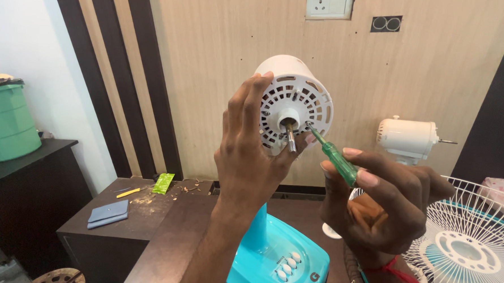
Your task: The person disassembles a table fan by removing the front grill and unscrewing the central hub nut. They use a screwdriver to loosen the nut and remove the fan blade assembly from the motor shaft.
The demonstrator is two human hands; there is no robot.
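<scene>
My left hand grips a white round fan motor housing from its left side, holding it up at face height. A metal shaft sticks out of its slotted front face toward me. My right hand holds a green-handled screwdriver, whose thin tip touches the housing's face just right of the shaft. Below the hands stands the fan's turquoise base with white push buttons.
A second white fan motor stands at the right, with a white wire fan guard in front of it. The dark wooden table holds a grey pouch, a yellow tool and a green packet. A green bin sits on the left cabinet.
</scene>
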